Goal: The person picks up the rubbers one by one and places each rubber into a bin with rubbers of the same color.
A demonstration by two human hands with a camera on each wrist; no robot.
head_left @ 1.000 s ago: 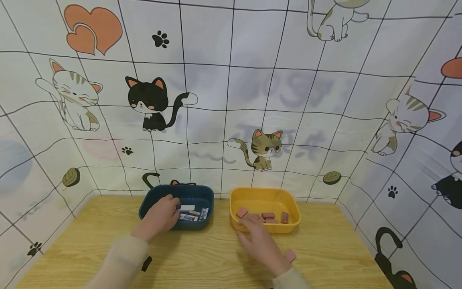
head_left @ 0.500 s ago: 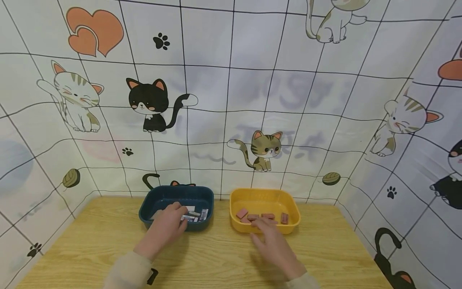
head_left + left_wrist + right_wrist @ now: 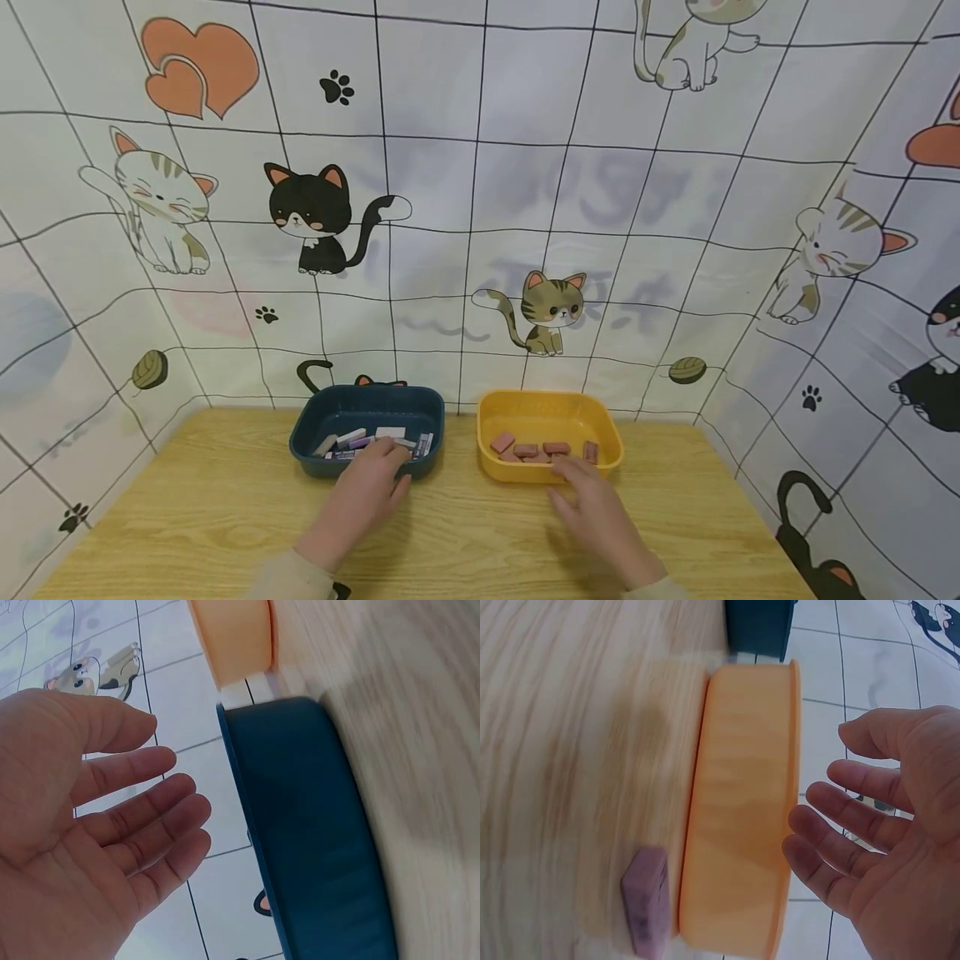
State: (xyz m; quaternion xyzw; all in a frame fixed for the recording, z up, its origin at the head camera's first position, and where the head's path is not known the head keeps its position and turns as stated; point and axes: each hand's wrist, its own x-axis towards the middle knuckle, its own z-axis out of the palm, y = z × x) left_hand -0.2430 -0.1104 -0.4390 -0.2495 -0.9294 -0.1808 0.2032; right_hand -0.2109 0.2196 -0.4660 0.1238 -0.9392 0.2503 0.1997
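In the head view my left hand (image 3: 367, 493) hovers at the front rim of the dark blue bin (image 3: 311, 462), towards its right side. Small white eraser-like blocks (image 3: 351, 437), some with printed sleeves, lie inside. The left wrist view shows the left hand (image 3: 112, 817) with its fingers loosely bent and holding nothing. My right hand (image 3: 600, 512) reaches to the front rim of the yellow bin (image 3: 517, 473). Several pink eraser-like blocks (image 3: 557, 447) lie in that bin. The right wrist view shows the right hand (image 3: 885, 817) with relaxed fingers and nothing held.
A pink block (image 3: 646, 904) lies on the wooden table (image 3: 465, 542) in front of the yellow bin, seen in the right wrist view. Behind and to both sides hangs a white grid sheet (image 3: 427, 275) with cartoon cats. The bins stand side by side near it.
Both hands have moved to the right along their bins' front rims. More blocks at the left of each bin are uncovered. The pink block on the table is now hidden in the head view.
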